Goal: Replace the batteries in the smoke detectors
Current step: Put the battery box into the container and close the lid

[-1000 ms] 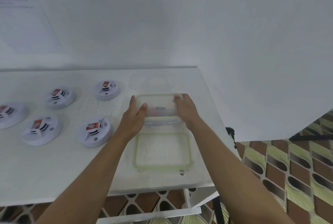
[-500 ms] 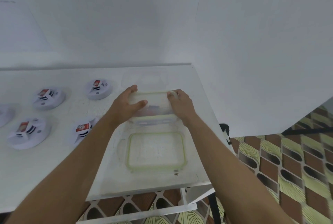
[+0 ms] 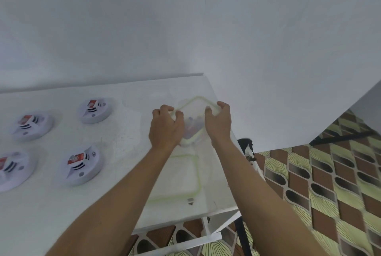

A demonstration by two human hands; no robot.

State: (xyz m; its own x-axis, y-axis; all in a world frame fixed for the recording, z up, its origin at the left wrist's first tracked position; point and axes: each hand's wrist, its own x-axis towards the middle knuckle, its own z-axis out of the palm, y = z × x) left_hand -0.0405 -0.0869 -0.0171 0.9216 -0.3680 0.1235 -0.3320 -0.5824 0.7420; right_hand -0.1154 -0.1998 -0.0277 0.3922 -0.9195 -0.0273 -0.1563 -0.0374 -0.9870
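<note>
Head view: left hand (image 3: 166,130) and right hand (image 3: 218,123) each curl fingers over opposite sides of clear green-rimmed container (image 3: 193,132), held tilted; contents blurred. Matching lid (image 3: 198,175) flat on white table (image 3: 123,138), just nearer person. Four smoke detectors (image 3: 81,165) lie left, well apart from container.

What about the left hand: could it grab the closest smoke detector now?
Probably not yet: the left hand holds the clear container. Nothing blocks the smoke detector beside it, though.
</note>
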